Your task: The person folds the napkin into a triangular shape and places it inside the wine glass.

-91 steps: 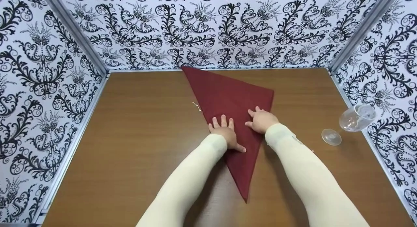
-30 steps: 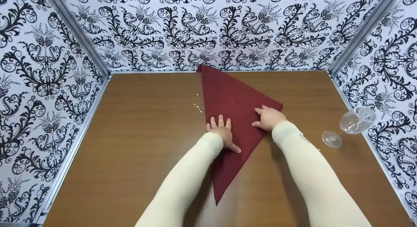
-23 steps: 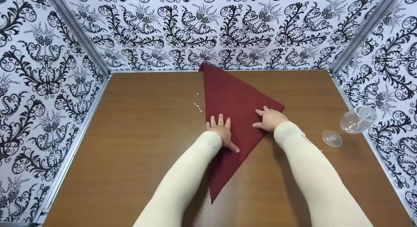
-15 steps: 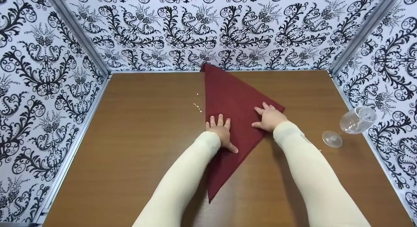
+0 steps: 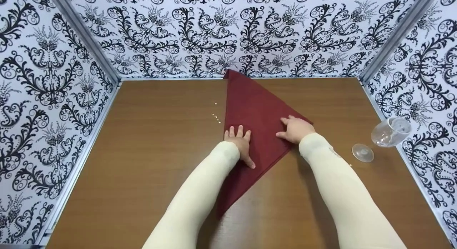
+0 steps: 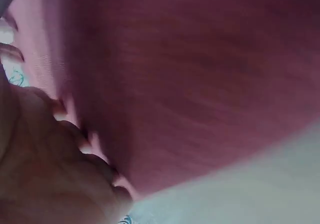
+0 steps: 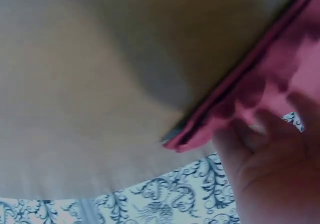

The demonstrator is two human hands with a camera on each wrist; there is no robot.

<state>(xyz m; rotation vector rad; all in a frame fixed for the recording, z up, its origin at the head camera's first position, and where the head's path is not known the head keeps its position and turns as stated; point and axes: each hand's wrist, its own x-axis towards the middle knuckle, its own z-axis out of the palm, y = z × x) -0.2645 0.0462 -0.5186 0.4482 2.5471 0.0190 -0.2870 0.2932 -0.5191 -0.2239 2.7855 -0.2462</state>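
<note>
A dark red cloth napkin (image 5: 257,106), folded into a triangle with layered edges, lies on the wooden table (image 5: 160,134). My left hand (image 5: 238,144) rests on its left part, fingers spread and thumb pointing toward me. Near the right corner, my right hand (image 5: 297,130) lies on the cloth with its fingers extended. The far corner of the napkin bends up against the back wall. In the left wrist view, the napkin (image 6: 200,84) spreads beside the left palm (image 6: 55,169). The right wrist view shows the right hand (image 7: 280,169) over the napkin's layered edge (image 7: 225,94).
A clear stemmed glass (image 5: 389,132) stands at the right, near the right wall. Small pale specks (image 5: 215,117) lie left of the napkin. Patterned black-and-white walls (image 5: 221,31) close off the back and both sides of the table.
The napkin has turned clockwise under my hands: its near corner swung left, its far corner shifted right, and its right corner came nearer. My left hand slid slightly left, my right slightly right.
</note>
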